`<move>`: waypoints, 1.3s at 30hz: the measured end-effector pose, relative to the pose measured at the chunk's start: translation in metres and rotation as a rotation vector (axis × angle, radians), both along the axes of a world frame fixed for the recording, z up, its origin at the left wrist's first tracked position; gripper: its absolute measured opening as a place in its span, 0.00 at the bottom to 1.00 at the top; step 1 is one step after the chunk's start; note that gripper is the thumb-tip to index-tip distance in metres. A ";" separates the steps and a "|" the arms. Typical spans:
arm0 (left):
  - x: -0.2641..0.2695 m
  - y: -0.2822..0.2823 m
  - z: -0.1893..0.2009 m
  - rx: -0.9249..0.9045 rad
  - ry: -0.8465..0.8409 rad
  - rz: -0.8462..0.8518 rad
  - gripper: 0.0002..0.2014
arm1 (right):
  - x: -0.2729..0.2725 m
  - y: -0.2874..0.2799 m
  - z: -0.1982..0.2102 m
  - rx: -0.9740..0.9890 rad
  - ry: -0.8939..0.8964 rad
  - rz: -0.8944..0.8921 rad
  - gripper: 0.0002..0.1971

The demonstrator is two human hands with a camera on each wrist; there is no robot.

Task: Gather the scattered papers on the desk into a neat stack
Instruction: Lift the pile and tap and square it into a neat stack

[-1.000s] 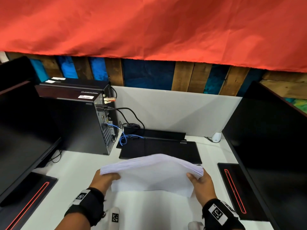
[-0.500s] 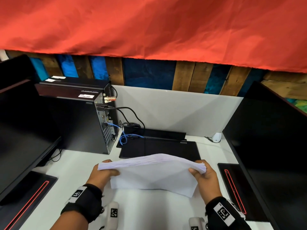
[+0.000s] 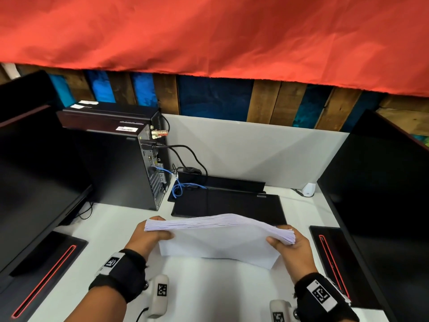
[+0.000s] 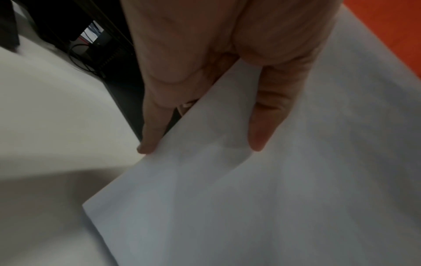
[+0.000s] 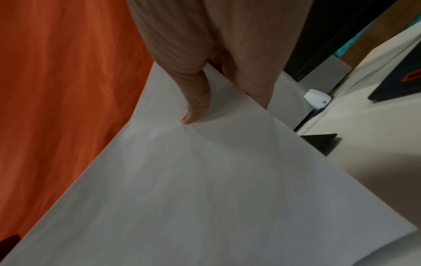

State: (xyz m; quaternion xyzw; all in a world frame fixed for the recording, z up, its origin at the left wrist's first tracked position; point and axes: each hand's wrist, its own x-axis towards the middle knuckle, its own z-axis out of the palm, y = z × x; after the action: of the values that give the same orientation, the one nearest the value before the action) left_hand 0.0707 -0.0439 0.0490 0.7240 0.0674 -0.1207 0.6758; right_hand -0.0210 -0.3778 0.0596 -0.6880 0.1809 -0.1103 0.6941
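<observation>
A stack of white papers (image 3: pixel 218 240) stands on its long edge on the white desk (image 3: pixel 109 231), bowed upward in the middle. My left hand (image 3: pixel 148 235) grips its left end, thumb on the near face. My right hand (image 3: pixel 290 242) grips its right end the same way. The left wrist view has the left hand (image 4: pixel 200 115) with its thumb on the papers (image 4: pixel 262 198) and fingers behind. In the right wrist view the right hand (image 5: pixel 216 90) pinches the papers (image 5: pixel 205 189), thumb on the near face.
A black computer tower (image 3: pixel 116 163) with cables stands at the back left. A flat black laptop (image 3: pixel 227 205) lies just behind the papers. Black monitors (image 3: pixel 383 205) flank the desk on both sides, with black bases (image 3: pixel 329 252) near my hands. A grey partition (image 3: pixel 255 152) closes the back.
Both hands have shifted a little forward and apart along the stack's ends. The stack stays upright on the desk, its top edges closer together.
</observation>
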 end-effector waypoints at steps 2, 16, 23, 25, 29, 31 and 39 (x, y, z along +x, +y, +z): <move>-0.001 0.000 -0.007 0.033 0.002 -0.001 0.16 | -0.001 -0.001 -0.006 0.010 0.061 0.006 0.17; 0.000 0.003 -0.013 0.085 -0.025 0.028 0.16 | -0.006 0.012 0.003 0.021 0.031 -0.020 0.16; -0.011 -0.010 -0.018 0.135 0.054 0.113 0.09 | -0.001 0.017 -0.012 0.043 0.127 -0.070 0.11; -0.009 -0.016 -0.011 0.133 0.070 0.152 0.10 | 0.001 0.019 -0.009 0.081 0.107 -0.087 0.09; 0.002 -0.012 -0.006 0.092 0.049 0.143 0.15 | -0.001 0.015 0.004 0.054 0.041 -0.070 0.11; 0.006 -0.008 -0.006 0.099 0.049 0.102 0.22 | 0.000 0.010 0.008 0.014 0.000 -0.046 0.15; 0.003 -0.008 -0.013 0.123 0.111 0.071 0.13 | 0.001 0.007 0.030 -0.693 0.059 0.097 0.18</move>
State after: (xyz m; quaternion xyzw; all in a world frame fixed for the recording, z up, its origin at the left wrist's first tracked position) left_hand 0.0738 -0.0523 0.0362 0.7536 0.1376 -0.1323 0.6290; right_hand -0.0197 -0.3711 0.0900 -0.8935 0.1197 -0.1121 0.4181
